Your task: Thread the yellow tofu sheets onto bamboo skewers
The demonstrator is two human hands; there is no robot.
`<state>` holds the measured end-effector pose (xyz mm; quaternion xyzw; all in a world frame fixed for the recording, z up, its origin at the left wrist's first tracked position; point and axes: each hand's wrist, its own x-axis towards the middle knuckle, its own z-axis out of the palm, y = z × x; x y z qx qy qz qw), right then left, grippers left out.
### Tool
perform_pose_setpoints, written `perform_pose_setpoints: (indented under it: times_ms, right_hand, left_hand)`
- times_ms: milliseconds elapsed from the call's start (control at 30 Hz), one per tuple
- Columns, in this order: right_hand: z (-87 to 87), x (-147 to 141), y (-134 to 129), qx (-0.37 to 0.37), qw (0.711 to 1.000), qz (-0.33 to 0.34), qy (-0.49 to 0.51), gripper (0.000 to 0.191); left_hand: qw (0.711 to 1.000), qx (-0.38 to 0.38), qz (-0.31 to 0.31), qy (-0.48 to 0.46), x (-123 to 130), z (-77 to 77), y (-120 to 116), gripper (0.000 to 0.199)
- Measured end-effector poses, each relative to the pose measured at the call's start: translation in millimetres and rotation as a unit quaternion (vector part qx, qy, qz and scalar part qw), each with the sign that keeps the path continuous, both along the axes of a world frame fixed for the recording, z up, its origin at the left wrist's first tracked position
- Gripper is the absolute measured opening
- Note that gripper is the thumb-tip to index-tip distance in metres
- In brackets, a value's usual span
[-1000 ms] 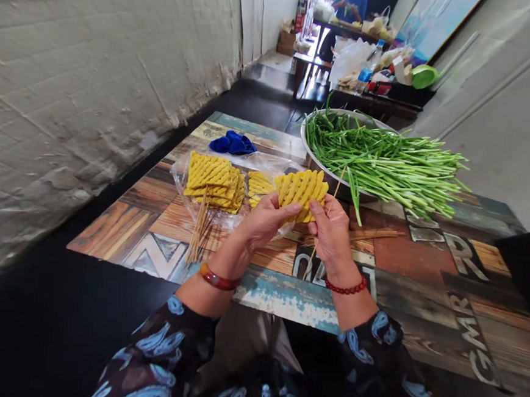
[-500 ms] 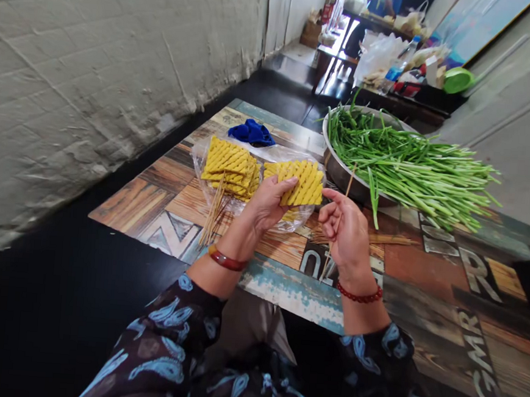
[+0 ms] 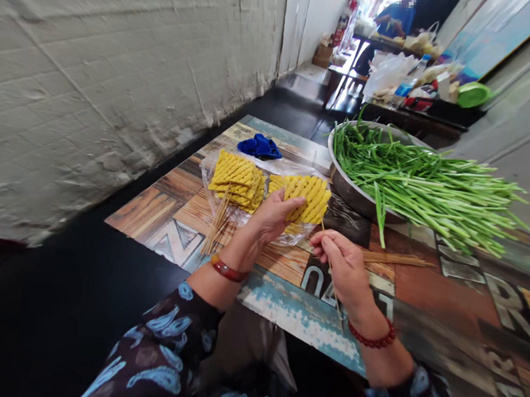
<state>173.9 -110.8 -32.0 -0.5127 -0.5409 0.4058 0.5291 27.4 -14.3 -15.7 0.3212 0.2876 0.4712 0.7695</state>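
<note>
My left hand (image 3: 273,216) grips a yellow ridged slab (image 3: 311,197) by its left side, thumb on top. My right hand (image 3: 341,253) pinches a thin wooden skewer (image 3: 336,293), whose upper end is at the lower right edge of the slab. Whether the tip has entered the slab is too small to tell. More yellow slabs (image 3: 237,177) lie stacked on a clear plastic bag (image 3: 208,172) to the left. Several loose skewers (image 3: 217,225) lean on that stack. Other skewers (image 3: 395,258) lie on the table right of my right hand.
A metal bowl (image 3: 353,184) heaped with long green stalks (image 3: 440,188) stands on the patterned table (image 3: 280,291) at the right. A blue cloth (image 3: 259,146) lies behind the slabs. A person in blue (image 3: 393,19) is at a far table, beyond bags and a bottle.
My right hand has moved down and now pinches the skewer, tilted the other way, with its tip at the slab's edge. The view has shifted, showing more of the far person.
</note>
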Motion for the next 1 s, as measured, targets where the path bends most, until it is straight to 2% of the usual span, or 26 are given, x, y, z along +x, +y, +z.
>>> perform_pose_setpoints:
  times_ms: [100,200,367,533,733,867,1000]
  right_hand:
    - [-4.9,7,0,0.058,0.996,-0.019,-0.071,0.021]
    - [-4.1,8,-3,0.034,0.998,-0.032,-0.045,0.02]
    - [-7.6,-9,-12,-0.027,0.999,0.042,-0.008,0.028]
    - [-15.3,-25,-11,-0.035,0.996,0.085,0.005,0.019]
    - [-10.3,-24,-10,-0.018,0.998,0.06,-0.015,0.022]
    - [-10.2,-24,-11,-0.02,0.997,0.054,-0.054,0.022]
    - [-18.0,-22,-11,-0.026,0.997,0.048,-0.051,0.034]
  left_hand:
    - [1.0,0.013,-0.004,0.001,1,-3.9,0,0.026]
    - [1.0,0.006,-0.008,0.011,1,-6.7,0,0.027]
    - [1.0,0.0,0.007,0.022,1,-7.6,1,0.024]
    - [0.999,-0.032,0.014,0.026,-1,-7.1,7,0.019]
    - [0.999,-0.042,0.02,0.022,-1,-6.4,11,0.012]
    - [1.0,-0.027,0.014,0.003,0,-4.1,9,0.02]
    - [1.0,-0.015,0.01,-0.007,1,-4.4,9,0.029]
